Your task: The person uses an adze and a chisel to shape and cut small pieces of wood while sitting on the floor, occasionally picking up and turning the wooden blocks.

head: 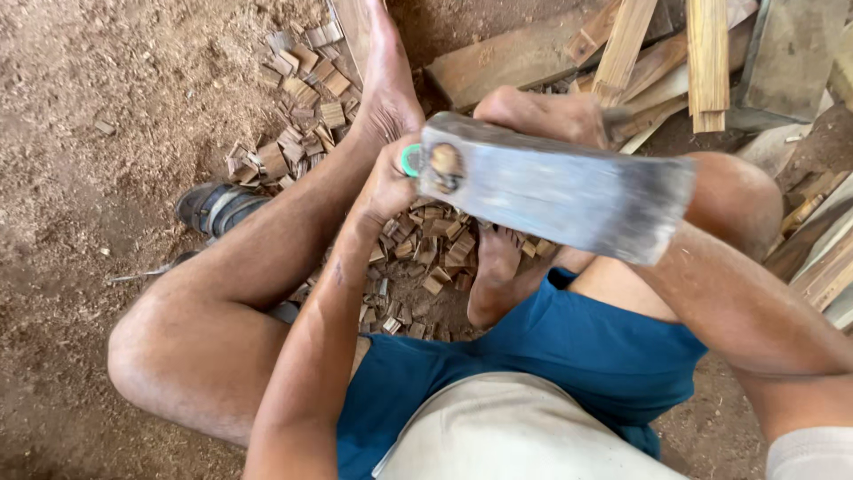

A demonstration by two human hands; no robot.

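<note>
Chopping step in hand, blade is up between strikes.

- Broad grey steel cleaver-type blade with a round wooden handle end showing through its eye (555,188) is being held raised at about knee level, flat side facing the camera, edge pointing right and down.
- Left hand (388,182) is sitting at the blade's eye end with fingers curled; a green ring-shaped thing (410,160) is showing at the fingers. Cannot tell what the hand is clamped on, the blade is covering it.
- Right hand (540,114) is closed in a fist behind the blade's top edge, looks wrapped round the handle, though the handle itself is mostly hidden.
- Person is sitting on the sawdust-covered dirt floor (115,107), knees apart, bare feet forward, one foot (494,276) among a heap of small brown cut wood chips (426,258). More chips (302,98) are lying beside the other leg.
- Stack of long pale wood slats and planks (657,53) is lying at upper right, well apart from the chip heap.

Judgement: workpiece is hidden under the blade, so I can't confirm placement. Next strike needs the piece held steady and fingers and toes clear of the edge.
</note>
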